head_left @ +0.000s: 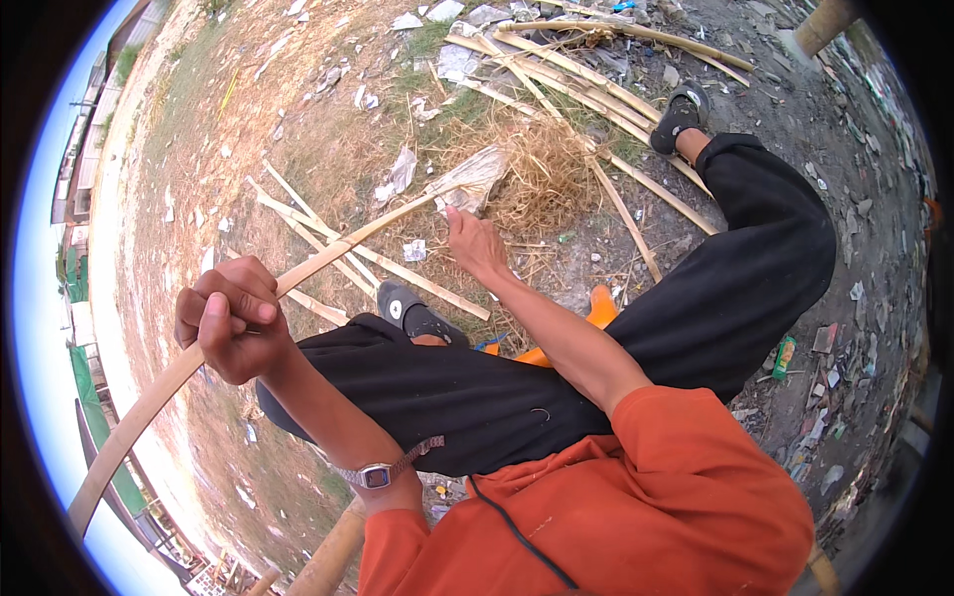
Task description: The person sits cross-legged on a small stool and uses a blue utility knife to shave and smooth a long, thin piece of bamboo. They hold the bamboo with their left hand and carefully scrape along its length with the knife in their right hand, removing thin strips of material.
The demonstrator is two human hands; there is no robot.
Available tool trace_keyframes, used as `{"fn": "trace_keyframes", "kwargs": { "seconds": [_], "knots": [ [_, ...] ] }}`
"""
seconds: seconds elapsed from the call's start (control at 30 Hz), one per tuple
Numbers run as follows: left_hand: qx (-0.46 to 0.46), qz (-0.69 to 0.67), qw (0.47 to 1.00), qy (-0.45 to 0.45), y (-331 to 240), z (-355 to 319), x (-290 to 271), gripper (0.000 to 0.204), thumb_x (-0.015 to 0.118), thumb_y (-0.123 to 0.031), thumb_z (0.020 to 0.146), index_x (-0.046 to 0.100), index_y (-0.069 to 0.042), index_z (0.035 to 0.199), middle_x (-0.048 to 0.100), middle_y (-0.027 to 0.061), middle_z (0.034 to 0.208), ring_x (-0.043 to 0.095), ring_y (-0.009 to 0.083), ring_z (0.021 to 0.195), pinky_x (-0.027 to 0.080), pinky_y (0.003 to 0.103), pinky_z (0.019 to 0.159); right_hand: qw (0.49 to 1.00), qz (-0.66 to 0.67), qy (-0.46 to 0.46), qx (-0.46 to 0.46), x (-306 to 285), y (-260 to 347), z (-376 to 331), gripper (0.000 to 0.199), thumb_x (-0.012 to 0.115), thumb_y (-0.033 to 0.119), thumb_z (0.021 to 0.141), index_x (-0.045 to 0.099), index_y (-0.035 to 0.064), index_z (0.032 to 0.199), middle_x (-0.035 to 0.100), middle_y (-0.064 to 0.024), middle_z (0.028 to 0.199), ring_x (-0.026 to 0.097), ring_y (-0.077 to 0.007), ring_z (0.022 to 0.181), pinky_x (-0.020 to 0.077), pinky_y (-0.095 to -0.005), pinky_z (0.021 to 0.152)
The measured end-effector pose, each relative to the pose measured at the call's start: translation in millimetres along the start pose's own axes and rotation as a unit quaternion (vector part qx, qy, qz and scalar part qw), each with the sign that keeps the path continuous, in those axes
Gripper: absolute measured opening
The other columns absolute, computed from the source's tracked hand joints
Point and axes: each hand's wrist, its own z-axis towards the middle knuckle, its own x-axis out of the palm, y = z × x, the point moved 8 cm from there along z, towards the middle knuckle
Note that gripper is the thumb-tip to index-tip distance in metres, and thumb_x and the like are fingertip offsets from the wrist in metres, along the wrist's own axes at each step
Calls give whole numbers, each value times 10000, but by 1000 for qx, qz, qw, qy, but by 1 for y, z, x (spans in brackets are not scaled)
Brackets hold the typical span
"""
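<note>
My left hand [231,316] is closed round a long, pale, split-bamboo strip [343,243], which slants from the lower left up to the middle of the view. At the strip's far end is a crumpled whitish cloth or plastic sheet [473,177]. My right hand [475,241] has its fingers closed at this sheet's lower edge, just under the strip's tip; whether it also grips the strip is hidden. A heap of dry shavings [547,179] lies just beyond my right hand.
More bamboo strips [432,283] lie beyond my left foot, and a longer bundle [586,89] stretches beside my right shoe [681,116]. Between my legs is an orange object [601,306], partly covered by my forearm. Litter is strewn over the ground; a thick pole [825,25] stands at upper right.
</note>
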Motion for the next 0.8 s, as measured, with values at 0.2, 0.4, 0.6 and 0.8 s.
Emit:
{"fn": "trace_keyframes", "kwargs": {
  "seconds": [0.2,0.4,0.6,0.8],
  "knots": [
    [-31,33,997,-69,4,-4,-28,249,381,-51,777,269,-125,567,326,55,452,226,112,333,249,277,377,997,1,-38,-73,7,23,-2,510,282,420,959,584,17,875,599,-274,679,605,-444,696,475,-518,666],
    [-26,24,992,-118,8,-1,-48,234,379,-36,764,278,-116,570,331,58,433,237,106,307,260,267,339,995,-69,-45,-58,12,22,3,518,296,416,956,608,8,891,618,-268,727,619,-427,738,486,-504,707],
    [-12,26,998,-50,4,1,-36,242,377,-34,773,278,-115,568,357,64,451,274,106,314,280,257,333,991,-59,-45,109,25,-113,11,549,302,453,938,607,-3,944,604,-297,893,581,-443,869,441,-500,785],
    [-19,4,996,-90,7,-2,-34,225,370,-28,775,293,-110,581,353,67,450,271,109,316,273,262,325,996,32,-73,-49,11,-24,-1,529,330,464,936,558,2,814,591,-275,721,571,-460,739,424,-527,709]
  ]
}}
